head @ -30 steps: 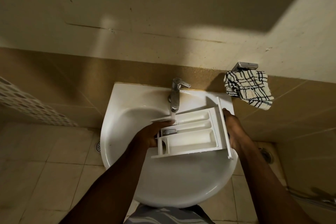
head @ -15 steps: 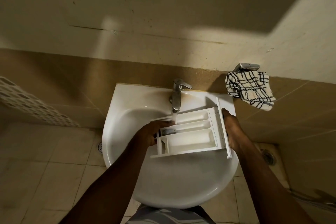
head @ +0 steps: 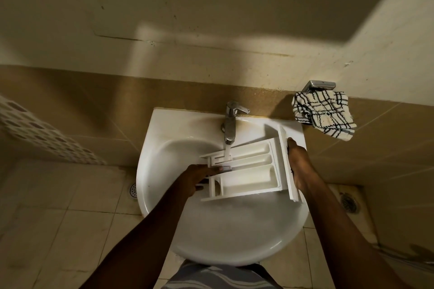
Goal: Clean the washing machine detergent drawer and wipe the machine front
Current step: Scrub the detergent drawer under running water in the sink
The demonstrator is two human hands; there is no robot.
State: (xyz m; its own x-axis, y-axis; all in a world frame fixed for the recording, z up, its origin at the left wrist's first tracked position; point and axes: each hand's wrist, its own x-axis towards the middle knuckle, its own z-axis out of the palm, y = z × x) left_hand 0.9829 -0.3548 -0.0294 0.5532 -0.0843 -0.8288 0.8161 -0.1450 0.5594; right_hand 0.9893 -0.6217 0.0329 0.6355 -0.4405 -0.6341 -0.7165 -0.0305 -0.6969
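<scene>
A white plastic detergent drawer [head: 249,169] with three long compartments lies across the white sink [head: 225,237], open side up. Water runs from the chrome tap [head: 231,122] onto the drawer's left end. My left hand [head: 196,179] grips that left end, fingers reaching into the small compartments. At the right end, my right hand [head: 299,164] holds the drawer's front panel. A black-and-white checked cloth [head: 323,114] hangs from a chrome wall hook to the right of the sink.
The sink is fixed to a tan tiled wall. A perforated white laundry basket [head: 44,131] stands at the far left. Floor drains sit left [head: 133,189] and right [head: 350,203] of the sink on the tiled floor.
The drawer and both hands stay nearly still under the running water; my left fingers have shifted slightly at the drawer's left end.
</scene>
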